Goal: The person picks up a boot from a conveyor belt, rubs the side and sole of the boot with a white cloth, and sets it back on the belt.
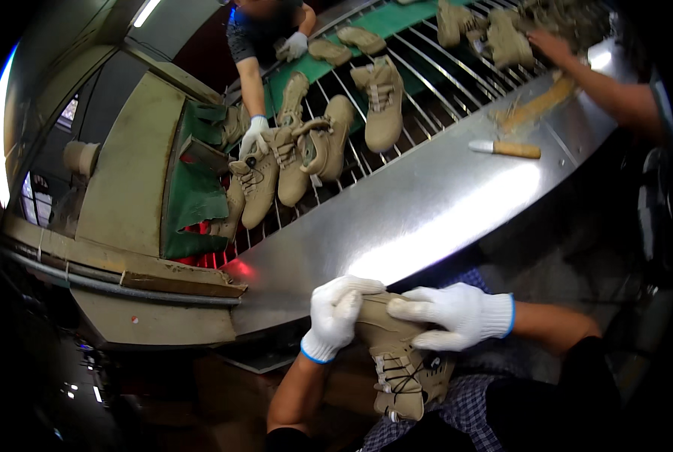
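Observation:
A tan lace-up boot [398,380] with dark laces is held in front of my body, its toe pointing away from me. My left hand [336,315], in a white knit glove with a blue cuff edge, is closed around the left side of the toe. On the other side my right hand [457,315], gloved alike, grips the boot with its fingers lying across the upper. The sole is hidden from this view. My lap, in checked cloth, is just below the boot.
Past a shiny metal ledge [427,218] runs a rod conveyor [442,68] carrying several tan boots [384,105]. A wooden-handled tool [513,150] lies on the ledge. A co-worker's gloved hand [255,137] touches boots beside the machine housing [129,169]; another person's arm [604,90] reaches in right.

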Demonstrator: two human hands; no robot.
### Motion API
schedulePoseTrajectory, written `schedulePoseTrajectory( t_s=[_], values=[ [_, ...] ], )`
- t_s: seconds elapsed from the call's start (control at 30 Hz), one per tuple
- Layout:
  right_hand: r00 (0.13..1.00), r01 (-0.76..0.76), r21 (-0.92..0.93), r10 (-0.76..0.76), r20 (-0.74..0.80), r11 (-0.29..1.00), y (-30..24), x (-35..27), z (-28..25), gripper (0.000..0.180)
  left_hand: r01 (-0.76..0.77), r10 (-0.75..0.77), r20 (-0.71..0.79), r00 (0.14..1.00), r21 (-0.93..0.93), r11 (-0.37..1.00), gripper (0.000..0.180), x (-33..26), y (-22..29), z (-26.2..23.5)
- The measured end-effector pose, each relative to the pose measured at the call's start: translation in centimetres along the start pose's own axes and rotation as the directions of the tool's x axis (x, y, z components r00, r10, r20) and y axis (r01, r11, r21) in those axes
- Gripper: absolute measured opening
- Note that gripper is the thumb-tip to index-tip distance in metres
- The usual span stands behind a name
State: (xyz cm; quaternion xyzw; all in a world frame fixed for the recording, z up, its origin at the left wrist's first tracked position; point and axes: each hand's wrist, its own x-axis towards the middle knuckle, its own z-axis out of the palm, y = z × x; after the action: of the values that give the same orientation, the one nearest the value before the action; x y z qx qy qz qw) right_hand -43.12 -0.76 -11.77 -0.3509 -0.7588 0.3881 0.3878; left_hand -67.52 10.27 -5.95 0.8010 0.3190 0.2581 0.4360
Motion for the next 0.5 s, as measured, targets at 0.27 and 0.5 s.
schedulePoseTrajectory(
  t_s=[0.27,0.5],
  values=[
    [0.966,-0.255,-0.110,0.259,0.021,0.961,-4.5,6.6,-5.3,0.078,-0.087,-0.202,-0.457,0.866,-0.535,0.840,0.042,2.0,0.9,6.7],
    [0.804,-0.204,0.728,0.536,-0.256,0.654,5.7,-1.0,-2.3,0.075,-0.081,0.103,-0.143,0.984,0.154,0.985,0.062,-11.4,-4.6,8.0]
  ],
)
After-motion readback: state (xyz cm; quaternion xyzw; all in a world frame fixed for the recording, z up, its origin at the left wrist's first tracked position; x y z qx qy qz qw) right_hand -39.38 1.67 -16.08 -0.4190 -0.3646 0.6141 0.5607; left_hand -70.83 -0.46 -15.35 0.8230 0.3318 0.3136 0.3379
